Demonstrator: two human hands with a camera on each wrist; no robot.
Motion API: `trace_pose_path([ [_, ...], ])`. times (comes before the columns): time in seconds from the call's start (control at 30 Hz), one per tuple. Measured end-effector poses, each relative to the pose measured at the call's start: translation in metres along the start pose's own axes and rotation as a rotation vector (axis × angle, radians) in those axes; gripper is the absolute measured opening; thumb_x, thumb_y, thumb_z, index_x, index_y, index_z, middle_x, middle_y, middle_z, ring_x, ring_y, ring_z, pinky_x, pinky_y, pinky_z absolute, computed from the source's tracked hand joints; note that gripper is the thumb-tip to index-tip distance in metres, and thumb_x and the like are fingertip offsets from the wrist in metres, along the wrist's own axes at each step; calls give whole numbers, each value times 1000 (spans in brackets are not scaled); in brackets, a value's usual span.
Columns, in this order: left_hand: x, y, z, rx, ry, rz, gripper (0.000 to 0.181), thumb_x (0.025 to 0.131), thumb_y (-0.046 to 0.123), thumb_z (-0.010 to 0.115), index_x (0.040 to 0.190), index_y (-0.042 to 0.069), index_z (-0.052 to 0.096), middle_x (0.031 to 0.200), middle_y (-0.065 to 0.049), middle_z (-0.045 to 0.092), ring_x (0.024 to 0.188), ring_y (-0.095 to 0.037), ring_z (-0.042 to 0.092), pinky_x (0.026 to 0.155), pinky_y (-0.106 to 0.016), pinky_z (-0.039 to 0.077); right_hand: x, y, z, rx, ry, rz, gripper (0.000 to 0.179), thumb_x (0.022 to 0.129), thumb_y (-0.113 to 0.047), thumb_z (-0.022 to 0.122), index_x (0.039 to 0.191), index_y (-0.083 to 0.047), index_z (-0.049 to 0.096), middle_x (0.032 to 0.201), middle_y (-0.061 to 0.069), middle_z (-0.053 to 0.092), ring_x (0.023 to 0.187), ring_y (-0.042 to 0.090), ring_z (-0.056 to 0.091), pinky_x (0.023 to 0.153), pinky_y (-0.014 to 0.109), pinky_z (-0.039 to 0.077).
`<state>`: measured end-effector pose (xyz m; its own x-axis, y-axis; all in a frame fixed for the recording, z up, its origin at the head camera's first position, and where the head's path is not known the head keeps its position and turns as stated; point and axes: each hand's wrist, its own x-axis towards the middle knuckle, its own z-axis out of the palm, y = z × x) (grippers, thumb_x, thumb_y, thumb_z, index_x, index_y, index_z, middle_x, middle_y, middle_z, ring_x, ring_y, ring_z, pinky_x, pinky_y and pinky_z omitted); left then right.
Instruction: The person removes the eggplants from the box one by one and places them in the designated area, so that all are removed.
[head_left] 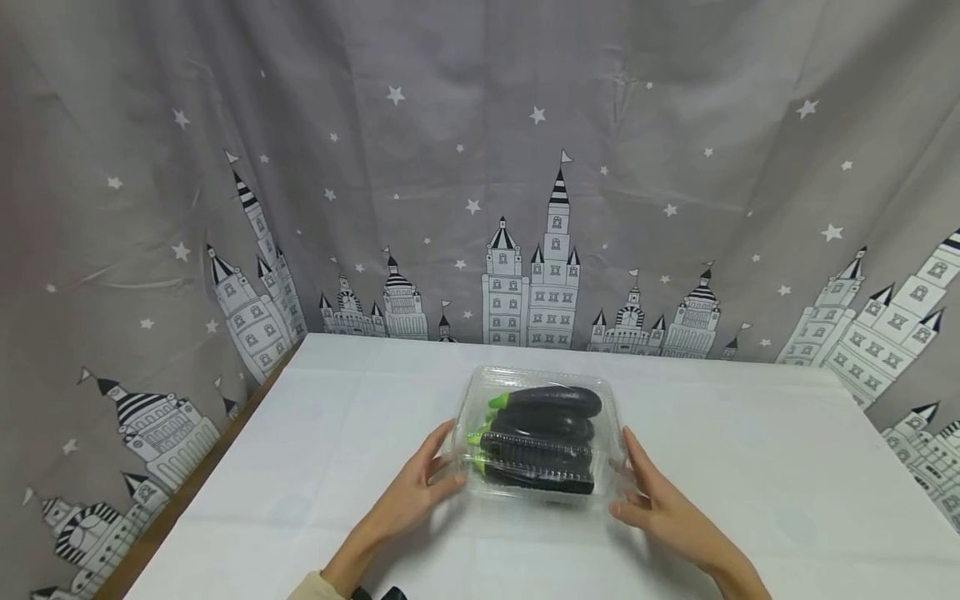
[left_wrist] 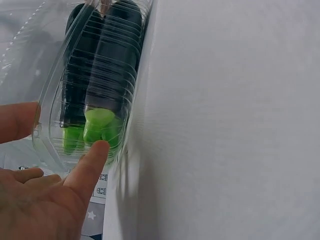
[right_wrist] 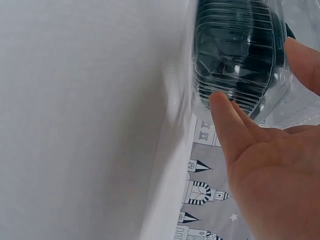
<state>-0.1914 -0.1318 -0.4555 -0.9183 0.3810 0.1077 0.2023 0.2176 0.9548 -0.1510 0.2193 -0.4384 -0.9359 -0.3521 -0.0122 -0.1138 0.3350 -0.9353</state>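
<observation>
A clear plastic clamshell box point(head_left: 536, 379) holds several dark eggplants point(head_left: 551, 402) with bright green stem ends point(left_wrist: 100, 122). The box is at the middle of the white table, its ridged lid seam facing me. My left hand point(head_left: 416, 487) grips the box's left side, thumb at the upper rim by the near corner and a finger against the ridged side wall. On the opposite side my right hand point(head_left: 660, 504) holds it likewise, thumb by the near corner and fingers along the wall. Whether the base fully touches the table, I cannot tell.
The white cloth-covered table point(head_left: 360, 433) extends around the box. A grey curtain point(head_left: 420, 167) printed with castles and stars hangs behind and beside it. Part of a black object point(head_left: 392, 593) shows at the bottom edge near my left sleeve.
</observation>
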Motion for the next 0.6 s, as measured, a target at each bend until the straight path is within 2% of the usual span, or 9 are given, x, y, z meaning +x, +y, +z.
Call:
trace_pose_path([
  [0.13,-2,0,0,9,-3,-4,76,94,9,63,156,3,19,159,-23,21,135,-43,40,109,-60,27,-1,-1,0,28,-7,10,102,93,-14,67,156,-9,-14,161,24,-9,143,47,17,110,54,27],
  [0.3,-1,1,-1,-1,-45,7,74,96,9,62,155,-3,19,160,-23,15,137,-41,37,110,-57,29,-2,-2,0,48,-7,-9,104,93,-11,66,155,-9,-18,161,25,-6,142,47,19,109,54,29],
  [0.43,-1,1,-1,2,-61,6,73,96,9,62,154,-4,20,160,-24,13,137,-41,37,110,-56,29,-3,0,0,34,-8,-37,99,93,-10,66,155,-2,-11,161,25,-5,142,48,20,108,52,30],
  [0.6,-1,0,-2,-2,-52,4,74,94,9,65,153,-4,22,160,-24,14,136,-40,40,110,-55,30,-1,1,-1,46,-12,-34,95,93,-10,66,156,0,-4,161,26,-4,142,48,20,108,48,31],
])
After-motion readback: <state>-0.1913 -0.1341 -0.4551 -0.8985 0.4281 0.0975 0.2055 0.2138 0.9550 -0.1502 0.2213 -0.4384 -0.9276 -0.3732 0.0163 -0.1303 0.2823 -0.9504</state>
